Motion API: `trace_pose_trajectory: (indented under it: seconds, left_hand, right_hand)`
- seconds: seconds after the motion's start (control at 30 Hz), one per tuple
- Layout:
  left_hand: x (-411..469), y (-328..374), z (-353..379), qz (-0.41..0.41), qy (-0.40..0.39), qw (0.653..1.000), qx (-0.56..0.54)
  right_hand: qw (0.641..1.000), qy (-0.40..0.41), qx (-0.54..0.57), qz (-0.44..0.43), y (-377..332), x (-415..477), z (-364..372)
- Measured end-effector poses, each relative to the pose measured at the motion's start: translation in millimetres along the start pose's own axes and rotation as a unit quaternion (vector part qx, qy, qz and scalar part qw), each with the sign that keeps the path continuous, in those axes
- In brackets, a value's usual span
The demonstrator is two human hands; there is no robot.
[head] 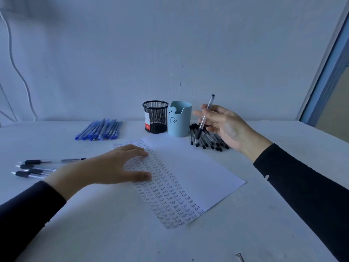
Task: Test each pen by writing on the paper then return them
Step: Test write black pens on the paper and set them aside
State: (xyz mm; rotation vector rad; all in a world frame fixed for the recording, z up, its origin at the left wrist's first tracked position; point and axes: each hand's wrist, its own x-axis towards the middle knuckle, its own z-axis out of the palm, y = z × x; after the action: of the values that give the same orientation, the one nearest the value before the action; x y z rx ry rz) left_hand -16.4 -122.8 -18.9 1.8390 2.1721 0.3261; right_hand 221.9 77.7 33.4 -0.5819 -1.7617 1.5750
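Observation:
A white sheet of paper (198,171) lies on the table, its left part filled with columns of the handwritten word "Test". My left hand (113,167) rests flat on the written part, fingers spread. My right hand (224,125) is raised above a heap of black-capped pens (209,140) and pinches one clear pen with a black grip (204,118), held nearly upright with its tip pointing down over the heap.
A black mesh cup (155,116) and a light blue cup with a face (179,119) stand behind the paper. A pile of blue pens (100,130) lies at the back left. Several black-grip pens (35,168) lie at the left edge. A small metal object (239,256) lies near the front.

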Motion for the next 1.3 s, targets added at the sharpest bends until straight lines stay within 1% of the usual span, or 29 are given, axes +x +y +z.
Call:
trace_pose_trajectory:
  seconds: [0.1, 0.2, 0.23, 0.3, 0.37, 0.43, 0.53, 0.6, 0.67, 0.7, 0.73, 0.77, 0.83, 0.87, 0.93, 1.0, 1.07, 1.17, 1.23, 1.3]
  left_hand:
    - [0.6, -0.1, -0.1, -0.003, -0.003, 1.000, 0.000]
    - [0.9, -0.6, 0.2, -0.003, -0.005, 1.000, 0.000]
    - [1.0, -1.0, 0.5, -0.001, -0.004, 1.000, 0.000]
    - [0.9, -1.5, 0.4, 0.001, -0.002, 1.000, -0.002]
    - [0.6, -1.0, 0.3, 0.001, -0.004, 1.000, -0.001]
    - [0.4, -0.2, 0.1, 0.000, -0.007, 1.000, -0.001]
    - [0.4, 0.9, -0.3, 0.002, -0.001, 1.000, -0.002]
    - [0.2, 0.9, 0.0, 0.005, 0.000, 1.000, 0.000]
    - [0.2, 0.5, 0.6, 0.007, 0.000, 1.000, -0.001]
    - [0.4, 0.3, 0.8, 0.007, 0.001, 1.000, 0.000]
    - [0.5, -0.1, 1.0, 0.008, 0.003, 1.000, 0.002]
    - [0.8, -1.0, 1.6, 0.008, 0.004, 1.000, 0.002]
    - [1.0, -2.4, 1.8, 0.010, 0.001, 1.000, 0.004]
    - [0.8, -2.5, 1.6, 0.015, 0.000, 1.000, 0.005]
    - [-1.1, -2.5, -1.7, 0.028, 0.013, 1.000, -0.004]
    - [-4.3, -5.1, -11.7, 0.025, 0.053, 0.998, -0.020]
    - [-9.1, -16.3, -27.7, -0.002, 0.094, 0.995, -0.038]
    - [-19.6, -42.8, -48.3, -0.030, 0.160, 0.986, -0.039]
    - [-23.0, -60.4, -56.8, -0.052, 0.202, 0.978, -0.029]
    - [-26.6, -71.7, -64.6, -0.069, 0.208, 0.975, -0.020]
  right_hand:
    - [0.996, 0.081, -0.027, -0.035, -0.2, 4.1, -9.7]
    - [0.984, 0.158, -0.003, -0.082, 6.1, 9.5, -21.7]
    - [0.980, 0.171, -0.014, -0.101, 9.7, 11.0, -25.9]
    - [0.972, 0.183, -0.081, -0.120, 19.7, 14.2, -31.3]
    - [0.963, 0.171, -0.176, -0.114, 29.4, 14.1, -30.8]
    - [0.943, 0.124, -0.279, -0.133, 38.3, 13.1, -27.6]
    - [0.893, 0.053, -0.409, -0.179, 49.8, 14.1, -22.1]
    - [0.858, 0.038, -0.477, -0.187, 57.4, 17.5, -22.9]
    - [0.821, 0.037, -0.551, -0.145, 64.4, 21.8, -27.3]
    - [0.815, 0.033, -0.569, -0.106, 65.8, 21.6, -28.9]
    - [0.814, 0.025, -0.576, -0.073, 66.9, 20.3, -30.4]
    - [0.811, 0.017, -0.583, -0.058, 67.6, 19.2, -31.1]
    - [0.795, 0.014, -0.601, -0.083, 66.2, 16.0, -28.7]
    - [0.797, 0.019, -0.594, -0.105, 64.1, 14.6, -25.9]
    - [0.818, 0.024, -0.556, -0.146, 58.1, 9.5, -15.7]
    - [0.826, 0.014, -0.529, -0.194, 56.7, 2.4, -2.0]
    - [0.825, -0.016, -0.514, -0.235, 58.8, -6.8, 14.3]
    - [0.829, -0.064, -0.487, -0.268, 65.2, -16.5, 37.3]
    - [0.822, -0.085, -0.480, -0.294, 69.2, -19.3, 46.3]
    - [0.822, -0.092, -0.476, -0.300, 70.7, -20.8, 47.9]
